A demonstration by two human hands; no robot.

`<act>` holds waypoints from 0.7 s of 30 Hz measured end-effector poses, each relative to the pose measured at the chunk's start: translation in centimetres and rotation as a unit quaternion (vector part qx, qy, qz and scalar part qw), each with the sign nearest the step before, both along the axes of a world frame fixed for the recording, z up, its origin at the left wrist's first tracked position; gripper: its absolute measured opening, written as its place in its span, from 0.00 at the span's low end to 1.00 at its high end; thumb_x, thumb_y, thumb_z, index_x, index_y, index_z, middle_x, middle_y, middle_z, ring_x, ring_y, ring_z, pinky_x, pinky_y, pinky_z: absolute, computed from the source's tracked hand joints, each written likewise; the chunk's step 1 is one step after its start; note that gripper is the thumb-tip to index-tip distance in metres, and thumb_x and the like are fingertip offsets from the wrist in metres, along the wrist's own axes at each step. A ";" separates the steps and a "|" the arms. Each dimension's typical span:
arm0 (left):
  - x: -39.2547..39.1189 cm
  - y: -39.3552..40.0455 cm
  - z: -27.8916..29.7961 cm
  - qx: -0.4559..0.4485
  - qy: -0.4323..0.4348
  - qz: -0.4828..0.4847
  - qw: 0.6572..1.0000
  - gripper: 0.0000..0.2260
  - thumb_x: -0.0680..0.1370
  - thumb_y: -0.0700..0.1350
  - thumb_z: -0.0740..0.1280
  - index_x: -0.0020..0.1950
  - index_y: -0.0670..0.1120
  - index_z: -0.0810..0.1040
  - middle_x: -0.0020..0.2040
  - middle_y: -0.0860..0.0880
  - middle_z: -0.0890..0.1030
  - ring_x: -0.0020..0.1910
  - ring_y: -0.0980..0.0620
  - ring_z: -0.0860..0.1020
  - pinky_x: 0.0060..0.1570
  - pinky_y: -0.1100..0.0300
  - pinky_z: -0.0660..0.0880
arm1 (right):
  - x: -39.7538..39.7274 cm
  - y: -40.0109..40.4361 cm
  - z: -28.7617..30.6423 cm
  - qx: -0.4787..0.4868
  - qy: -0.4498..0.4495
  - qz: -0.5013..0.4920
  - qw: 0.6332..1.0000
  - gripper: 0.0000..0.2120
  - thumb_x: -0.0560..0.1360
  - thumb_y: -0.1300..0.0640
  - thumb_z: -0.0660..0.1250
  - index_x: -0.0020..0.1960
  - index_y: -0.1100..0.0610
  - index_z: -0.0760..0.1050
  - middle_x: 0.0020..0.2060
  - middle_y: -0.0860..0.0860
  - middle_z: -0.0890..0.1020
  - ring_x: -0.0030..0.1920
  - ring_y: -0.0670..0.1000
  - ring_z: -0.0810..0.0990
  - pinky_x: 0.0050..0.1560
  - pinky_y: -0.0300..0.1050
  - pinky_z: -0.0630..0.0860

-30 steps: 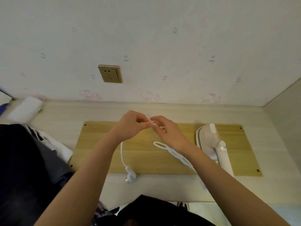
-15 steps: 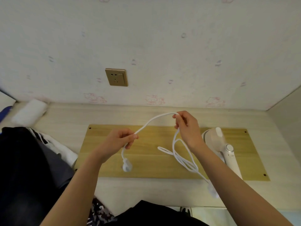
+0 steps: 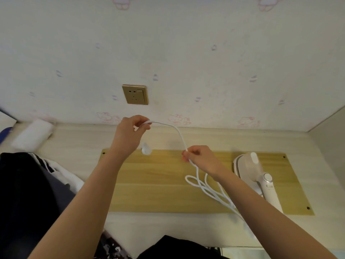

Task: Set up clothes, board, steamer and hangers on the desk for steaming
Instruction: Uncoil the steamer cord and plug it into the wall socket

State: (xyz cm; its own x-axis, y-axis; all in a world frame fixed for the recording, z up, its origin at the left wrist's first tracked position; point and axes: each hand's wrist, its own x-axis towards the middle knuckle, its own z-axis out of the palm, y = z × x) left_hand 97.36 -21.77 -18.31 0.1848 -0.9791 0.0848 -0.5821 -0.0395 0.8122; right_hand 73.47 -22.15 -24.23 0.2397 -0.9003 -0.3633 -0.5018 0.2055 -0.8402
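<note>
A wooden board (image 3: pixel 153 186) lies flat on the pale desk (image 3: pixel 186 228). The white handheld steamer (image 3: pixel 255 174) lies on the board's right part. Its white cord (image 3: pixel 177 131) arcs between my hands and lies in loops (image 3: pixel 203 186) on the board. My left hand (image 3: pixel 128 133) is raised near the wall and pinches the cord close to its end; the white plug (image 3: pixel 146 149) dangles blurred just below it. Over the board, my right hand (image 3: pixel 201 159) pinches the cord further along. Dark and white clothes (image 3: pixel 37 184) are heaped at the left.
A gold wall socket (image 3: pixel 135 94) sits on the wallpapered wall above my left hand. A white roll (image 3: pixel 31 134) lies at the desk's back left corner. A side wall (image 3: pixel 330 139) closes the desk at the right. Dark fabric (image 3: pixel 177 247) shows at the near edge.
My left hand has risen toward the wall with the cord's end, lifting the plug off the board. My right hand has dropped lower and further right along the cord.
</note>
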 end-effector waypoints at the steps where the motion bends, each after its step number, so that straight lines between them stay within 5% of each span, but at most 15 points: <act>1: 0.2 -0.3 0.1 -0.012 -0.024 0.003 1.000 0.04 0.77 0.45 0.68 0.45 0.53 0.81 0.44 0.54 0.82 0.42 0.60 0.74 0.40 0.70 0.67 | 0.2 -0.1 0.1 0.034 -0.018 0.010 0.999 0.07 0.74 0.59 0.67 0.43 0.59 0.83 0.44 0.52 0.86 0.50 0.51 0.82 0.59 0.51 0.76; 5: 0.3 -0.5 0.6 -0.044 -0.006 -0.018 0.999 0.04 0.76 0.43 0.69 0.46 0.53 0.82 0.42 0.55 0.82 0.39 0.56 0.75 0.40 0.66 0.70 | 1.3 -1.5 0.9 0.212 -0.189 -0.034 0.958 0.15 0.74 0.71 0.56 0.53 0.66 0.80 0.49 0.59 0.84 0.52 0.56 0.83 0.59 0.56 0.77; 10: -0.2 0.2 0.8 -0.065 0.064 -0.030 0.995 0.06 0.76 0.39 0.69 0.46 0.49 0.83 0.45 0.54 0.83 0.40 0.57 0.78 0.44 0.67 0.74 | 4.4 -4.1 1.4 0.339 -0.309 -0.089 0.884 0.14 0.79 0.66 0.55 0.60 0.71 0.72 0.53 0.66 0.81 0.53 0.63 0.82 0.50 0.55 0.81; 21: 2.2 1.1 -0.9 -0.077 0.232 -0.069 0.967 0.07 0.72 0.30 0.71 0.43 0.41 0.84 0.46 0.47 0.85 0.51 0.51 0.82 0.52 0.60 0.79 | 9.6 -7.4 0.2 0.420 -0.434 -0.208 0.769 0.26 0.80 0.60 0.58 0.73 0.61 0.50 0.59 0.71 0.73 0.56 0.69 0.78 0.47 0.69 0.76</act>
